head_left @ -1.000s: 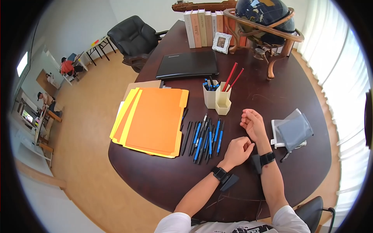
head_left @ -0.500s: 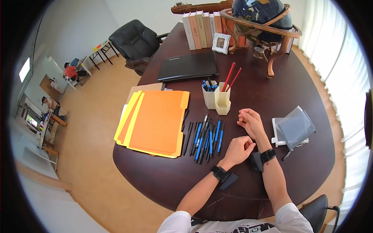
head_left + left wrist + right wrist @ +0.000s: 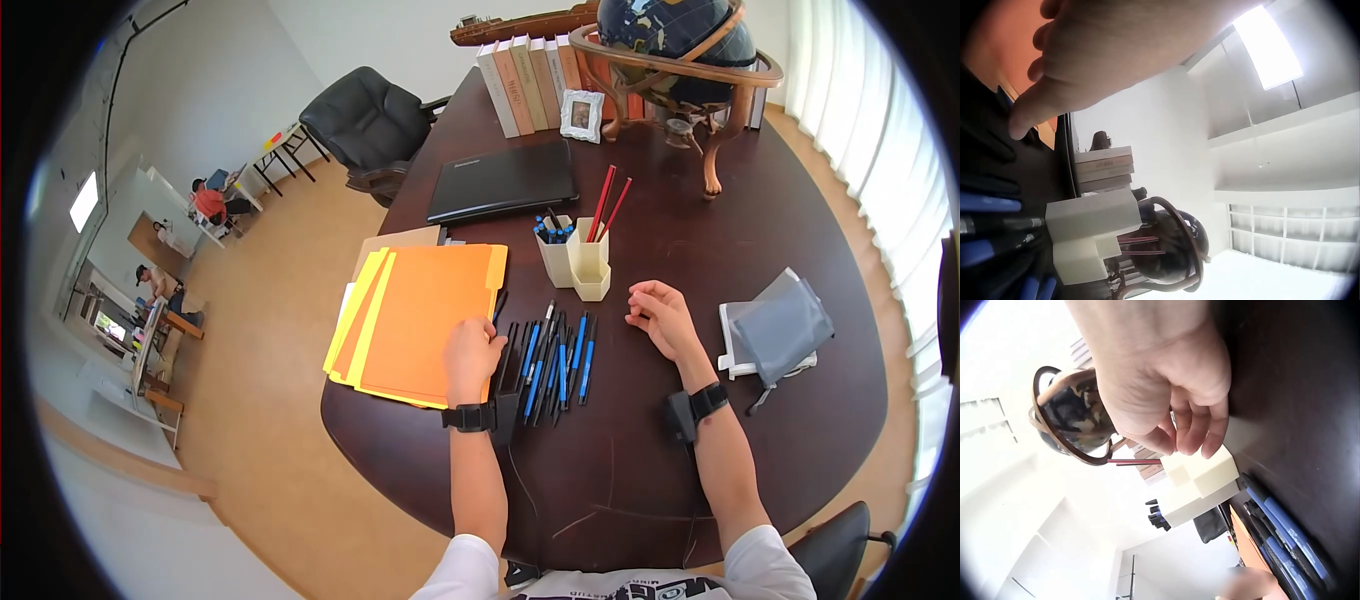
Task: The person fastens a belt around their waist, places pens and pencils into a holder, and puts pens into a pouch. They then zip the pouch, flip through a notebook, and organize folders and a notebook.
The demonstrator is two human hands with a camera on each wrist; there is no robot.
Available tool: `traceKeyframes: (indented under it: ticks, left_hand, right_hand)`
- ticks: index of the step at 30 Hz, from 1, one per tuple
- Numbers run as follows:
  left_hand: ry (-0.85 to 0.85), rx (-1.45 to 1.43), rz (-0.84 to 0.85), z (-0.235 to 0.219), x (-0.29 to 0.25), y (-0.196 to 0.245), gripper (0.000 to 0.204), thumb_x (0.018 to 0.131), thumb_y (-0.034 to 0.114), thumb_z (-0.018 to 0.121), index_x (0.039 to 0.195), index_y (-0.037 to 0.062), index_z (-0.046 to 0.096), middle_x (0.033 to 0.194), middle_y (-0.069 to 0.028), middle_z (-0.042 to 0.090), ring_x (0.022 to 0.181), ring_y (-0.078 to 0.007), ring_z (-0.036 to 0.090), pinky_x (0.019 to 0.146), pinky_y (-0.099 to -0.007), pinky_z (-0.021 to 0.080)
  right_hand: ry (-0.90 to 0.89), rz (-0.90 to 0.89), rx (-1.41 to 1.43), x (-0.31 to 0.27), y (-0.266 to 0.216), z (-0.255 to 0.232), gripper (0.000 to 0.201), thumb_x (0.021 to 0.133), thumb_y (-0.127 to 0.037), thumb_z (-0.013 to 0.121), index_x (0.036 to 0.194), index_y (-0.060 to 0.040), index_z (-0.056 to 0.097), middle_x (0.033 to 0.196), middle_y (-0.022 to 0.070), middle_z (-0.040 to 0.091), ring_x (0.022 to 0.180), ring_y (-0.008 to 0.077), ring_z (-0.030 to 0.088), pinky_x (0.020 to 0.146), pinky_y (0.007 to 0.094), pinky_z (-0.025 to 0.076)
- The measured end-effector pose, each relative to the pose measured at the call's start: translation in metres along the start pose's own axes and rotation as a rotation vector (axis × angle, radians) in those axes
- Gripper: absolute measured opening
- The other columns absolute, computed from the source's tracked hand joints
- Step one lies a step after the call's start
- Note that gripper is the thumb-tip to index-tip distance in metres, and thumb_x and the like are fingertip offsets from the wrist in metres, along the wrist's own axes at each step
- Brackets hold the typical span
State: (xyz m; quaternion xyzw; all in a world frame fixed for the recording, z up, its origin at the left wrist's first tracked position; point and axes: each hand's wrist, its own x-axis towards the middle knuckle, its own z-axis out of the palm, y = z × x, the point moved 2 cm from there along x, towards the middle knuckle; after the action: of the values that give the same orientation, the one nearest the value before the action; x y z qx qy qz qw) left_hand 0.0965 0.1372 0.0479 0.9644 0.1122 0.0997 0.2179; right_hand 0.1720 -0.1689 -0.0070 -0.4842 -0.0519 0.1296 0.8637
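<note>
Desk: a dark reddish-brown polished wooden desk bore everything below; its twelve o'clock lay farthest from the person.
World globe: a dark globe in a brown wooden frame stood beyond the pen holder, at one o'clock from it.
File folders: a fanned stack of orange and yellow paper folders lay at nine to ten o'clock from the loose pens.
Laptop: a closed black laptop lay at eleven o'clock from the holder.
Pouches: a translucent grey pouch overlapped a white one, at three o'clock from the right hand.
Left hand: the left hand was over the folders' three o'clock edge; its fingertips were hidden, so I could not tell whether it grasped anything.
Right hand: the right hand hung released, fingers loosely bent, at two o'clock from the loose pens.
Pen holder: a cream holder of joined hexagonal cups stood at twelve o'clock from the loose pens, containing pens and two red pencils.
Loose pens: blue and black slender pens lay side by side, some overlapping, between the hands.
</note>
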Motion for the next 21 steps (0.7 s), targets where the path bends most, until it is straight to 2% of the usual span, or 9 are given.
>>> traceKeyframes:
  ticks: [1,4,7,10,13,19,21]
  left_hand:
    - [0.056,0.032,0.000,0.002,-0.002,-0.004,0.019,0.078,0.016,0.080,0.085,0.0031,0.067,0.085,-0.0152,0.069,0.082,-0.0343,0.067,0.073,-0.0432,0.054]
    - [0.050,0.049,-0.099,0.004,-0.001,-0.007,0.028,0.074,0.021,0.083,0.078,0.0038,0.062,0.084,-0.0152,0.068,0.083,-0.0335,0.067,0.073,-0.0427,0.053]
    - [0.027,0.074,-0.153,0.007,0.000,-0.010,0.028,0.074,0.021,0.083,0.077,0.0038,0.061,0.084,-0.0156,0.068,0.084,-0.0345,0.067,0.073,-0.0427,0.053]
    - [0.072,0.059,-0.185,0.010,0.001,-0.015,0.026,0.075,0.019,0.081,0.077,0.0035,0.061,0.083,-0.0162,0.068,0.084,-0.0360,0.067,0.074,-0.0431,0.053]
    - [0.066,0.057,-0.226,0.010,0.004,-0.017,0.010,0.080,0.011,0.072,0.082,0.0025,0.065,0.090,-0.0179,0.070,0.087,-0.0379,0.068,0.075,-0.0459,0.055]
    - [0.100,0.009,-0.201,0.012,0.006,-0.023,0.007,0.080,0.008,0.067,0.082,0.0026,0.063,0.087,-0.0185,0.069,0.087,-0.0397,0.066,0.074,-0.0475,0.053]
    - [0.173,0.000,-0.164,0.016,0.008,-0.028,0.010,0.080,0.008,0.070,0.080,0.0019,0.062,0.082,-0.0180,0.068,0.083,-0.0382,0.066,0.072,-0.0444,0.053]
  right_hand:
    - [-0.004,-0.007,-0.001,0.000,0.000,0.000,0.010,0.096,-0.008,0.063,0.103,-0.0007,0.064,0.088,0.0039,0.063,0.076,0.0091,0.062,0.074,0.0292,0.057]
    - [0.005,-0.008,-0.020,-0.001,-0.001,0.002,0.010,0.096,-0.007,0.063,0.103,-0.0004,0.064,0.088,0.0040,0.063,0.075,0.0092,0.062,0.074,0.0290,0.057]
    - [0.006,-0.003,-0.026,0.000,-0.001,0.002,0.010,0.096,-0.007,0.063,0.104,0.0000,0.064,0.088,0.0041,0.063,0.075,0.0095,0.062,0.073,0.0289,0.057]
    - [0.006,-0.004,-0.034,0.001,0.001,0.001,0.011,0.096,-0.007,0.063,0.104,0.0002,0.064,0.088,0.0041,0.064,0.075,0.0095,0.062,0.073,0.0286,0.057]
    - [0.005,-0.009,-0.038,0.001,0.002,0.000,0.011,0.096,-0.007,0.063,0.104,0.0003,0.064,0.088,0.0042,0.064,0.075,0.0093,0.062,0.073,0.0284,0.057]
    - [0.001,-0.016,-0.044,0.001,0.001,0.001,0.011,0.096,-0.006,0.062,0.104,0.0006,0.064,0.088,0.0046,0.064,0.074,0.0091,0.062,0.073,0.0282,0.058]
    - [0.005,-0.014,-0.047,0.001,0.002,0.001,0.011,0.096,-0.006,0.062,0.105,0.0006,0.064,0.088,0.0046,0.064,0.074,0.0091,0.062,0.073,0.0282,0.058]
